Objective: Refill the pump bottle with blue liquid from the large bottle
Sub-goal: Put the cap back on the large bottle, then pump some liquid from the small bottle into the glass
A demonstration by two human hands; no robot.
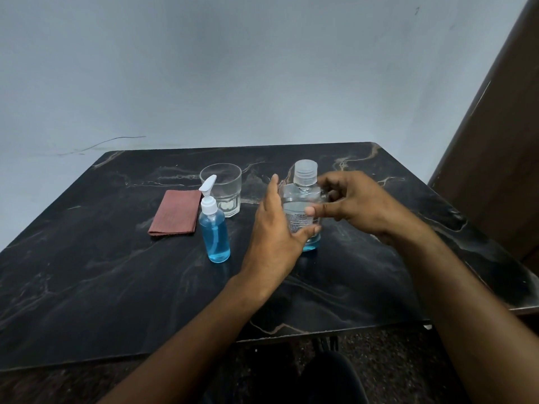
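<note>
hands first: my left hand (pixel 272 228) cups the near-left side of the large bottle (pixel 303 211), fingers fairly straight, thumb wrapped across its lower front. my right hand (pixel 354 204) sits at the bottle's right side, thumb laid over the label, fingers loosely curled behind; i cannot tell whether they actually clamp it. large bottle stands upright on the dark marble table (pixel 116 287), cap on, a little blue liquid at its base. pump bottle (pixel 214 228) stands just left, full of blue. glass (pixel 221 191) and folded red cloth (pixel 175 212) sit behind it.
</note>
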